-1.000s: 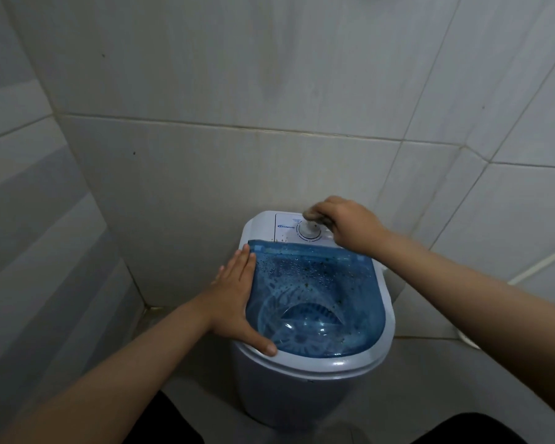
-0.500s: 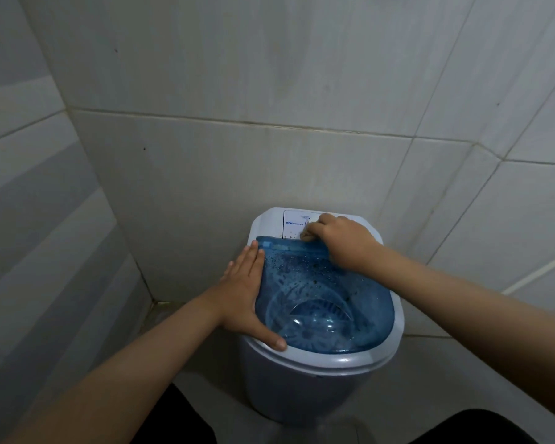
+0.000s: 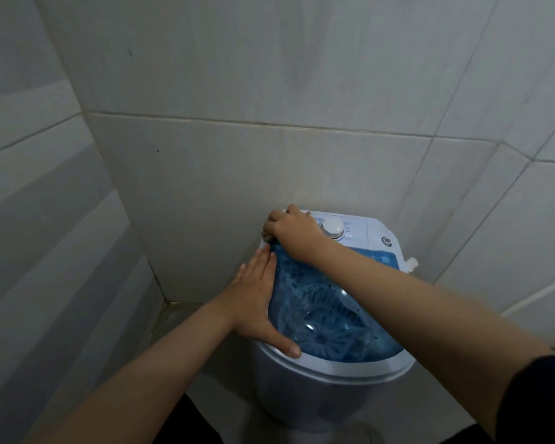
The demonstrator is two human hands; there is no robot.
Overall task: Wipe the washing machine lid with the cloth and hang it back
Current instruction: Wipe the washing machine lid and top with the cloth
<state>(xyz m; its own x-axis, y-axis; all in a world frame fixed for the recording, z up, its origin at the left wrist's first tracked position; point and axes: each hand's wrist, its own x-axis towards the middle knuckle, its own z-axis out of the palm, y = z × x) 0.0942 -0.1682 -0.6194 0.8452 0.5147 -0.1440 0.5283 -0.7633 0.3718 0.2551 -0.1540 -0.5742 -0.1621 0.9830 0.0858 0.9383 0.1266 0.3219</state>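
Observation:
A small white washing machine (image 3: 318,398) stands in a tiled corner, with a see-through blue lid (image 3: 327,315) speckled with droplets. My left hand (image 3: 257,302) lies flat on the machine's left rim, thumb on the front rim, holding nothing. My right hand (image 3: 292,232) is closed in a fist and pressed on the lid's back-left corner, next to the white dial (image 3: 333,228). A pale scrap of cloth (image 3: 265,234) peeks from under its fingers; the rest of the cloth is hidden.
Tiled walls close in behind and to the left of the machine. A white pipe (image 3: 542,293) runs along the right wall. A round button (image 3: 387,241) and a white nozzle (image 3: 410,264) sit at the machine's back right.
My right hand has slid left from the dial, along the lid's back edge, to its back-left corner. My left hand has stayed on the left rim. The view has shifted left.

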